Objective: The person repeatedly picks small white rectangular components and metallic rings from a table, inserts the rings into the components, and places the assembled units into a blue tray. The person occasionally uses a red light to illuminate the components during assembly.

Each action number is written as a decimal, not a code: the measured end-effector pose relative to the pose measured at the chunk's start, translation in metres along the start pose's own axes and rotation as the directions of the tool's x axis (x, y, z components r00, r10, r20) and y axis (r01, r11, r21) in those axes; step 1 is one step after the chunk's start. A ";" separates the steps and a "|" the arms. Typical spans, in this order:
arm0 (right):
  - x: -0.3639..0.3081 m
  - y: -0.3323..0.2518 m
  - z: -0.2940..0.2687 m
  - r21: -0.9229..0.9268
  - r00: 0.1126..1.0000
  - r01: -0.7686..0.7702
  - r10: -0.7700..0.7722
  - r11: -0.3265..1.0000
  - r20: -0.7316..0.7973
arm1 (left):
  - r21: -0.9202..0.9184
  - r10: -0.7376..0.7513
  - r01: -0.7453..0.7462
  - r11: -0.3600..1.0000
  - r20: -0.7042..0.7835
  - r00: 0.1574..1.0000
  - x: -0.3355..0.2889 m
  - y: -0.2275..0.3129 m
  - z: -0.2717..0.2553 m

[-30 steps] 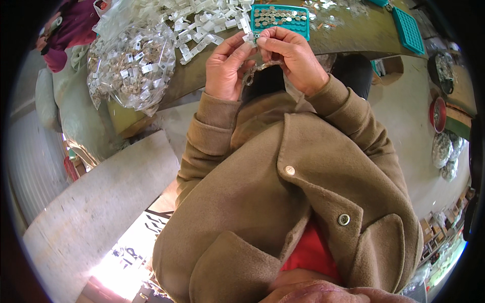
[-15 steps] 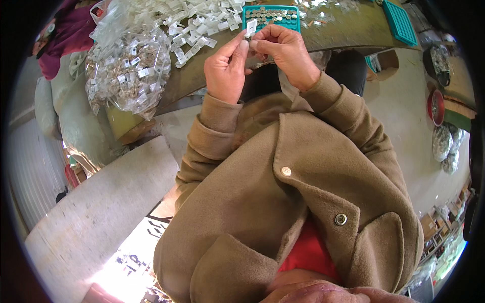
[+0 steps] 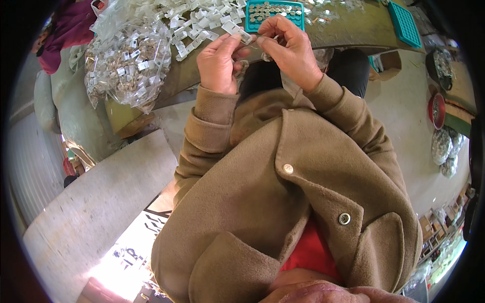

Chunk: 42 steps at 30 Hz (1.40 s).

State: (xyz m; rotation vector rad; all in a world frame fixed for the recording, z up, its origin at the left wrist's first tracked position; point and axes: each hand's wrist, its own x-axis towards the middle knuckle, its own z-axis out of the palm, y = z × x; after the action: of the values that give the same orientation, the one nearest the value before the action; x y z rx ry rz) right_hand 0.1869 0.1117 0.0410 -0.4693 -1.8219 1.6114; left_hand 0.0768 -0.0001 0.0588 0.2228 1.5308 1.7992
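Note:
My left hand (image 3: 217,64) is closed, pinching a small white card (image 3: 233,29) with a slot in it between thumb and fingers. Close beside it, my right hand (image 3: 293,53) is in a pinch at the card's near end; whatever sits between its fingertips is too small to make out. Just beyond both hands lies a teal tray (image 3: 249,22) with rows of small round hollows, many holding shiny round pieces (image 3: 277,8). To the left of the tray, a loose heap of similar white cards (image 3: 189,30) covers the table.
A clear plastic bag (image 3: 129,70) full of carded pieces sits at the table's left edge. Another teal tray (image 3: 404,25) lies at the far right. An open cardboard box (image 3: 390,65) and a red bowl (image 3: 436,108) are on the right. A person in a maroon sleeve (image 3: 68,28) is far left.
The white card has tipped from upright to slanting left and lies flatter. My left hand has shifted slightly left, and the right hand's fingers have drawn a little apart from it.

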 end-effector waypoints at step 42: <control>0.052 0.069 -0.084 -0.830 0.938 0.235 -0.343 0.506 0.056 | 0.030 -0.353 0.356 0.934 0.228 0.908 0.038 -0.042 0.028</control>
State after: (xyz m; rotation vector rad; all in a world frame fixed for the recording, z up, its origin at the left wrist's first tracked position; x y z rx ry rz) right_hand 0.1951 0.2198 -0.0115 -0.5913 -2.3437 0.3692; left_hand 0.0842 0.0460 0.0160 0.1307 1.3000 1.4407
